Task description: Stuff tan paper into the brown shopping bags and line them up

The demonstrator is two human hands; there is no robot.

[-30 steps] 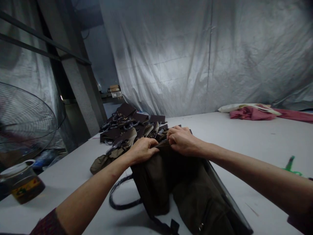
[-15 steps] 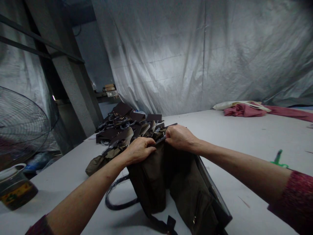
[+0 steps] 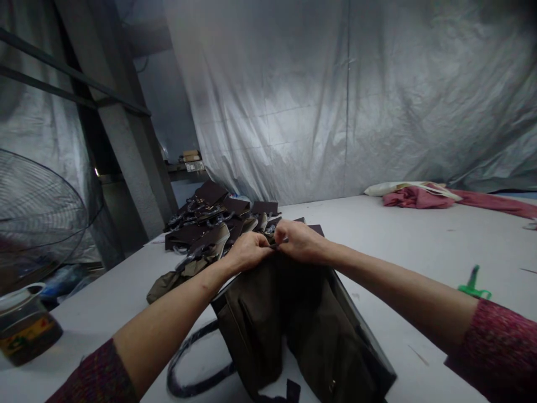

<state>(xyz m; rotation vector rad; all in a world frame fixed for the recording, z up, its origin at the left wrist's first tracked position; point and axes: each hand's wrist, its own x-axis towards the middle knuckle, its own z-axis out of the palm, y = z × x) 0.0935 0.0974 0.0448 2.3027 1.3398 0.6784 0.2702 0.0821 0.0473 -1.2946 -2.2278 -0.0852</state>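
A dark olive-brown fabric bag [image 3: 260, 313] stands before me on the white table, its lining facing me and a small zip pull at the lower right. My left hand [image 3: 250, 252] pinches the bag's far upper edge. Close beside it, my right hand [image 3: 300, 240] is closed on the same edge, fingers curled. The two hands almost meet. A dark handle wrapped in clear plastic [image 3: 197, 386] loops out on the left side of the bag. What lies right under the fingertips is hidden.
Behind the bag is a heap of similar dark bag pieces [image 3: 210, 215]. A jar with dark liquid [image 3: 31, 330] stands at left near a wire fan [image 3: 37, 212]. Green-handled snips [image 3: 474, 288] and red cloth [image 3: 415, 197] lie on the table's right [image 3: 419, 252].
Both hands have come closer together along the bag's edge. My right fingers have turned inward. The view has shifted slightly, and the bag's upper edge is drawn in between the hands.
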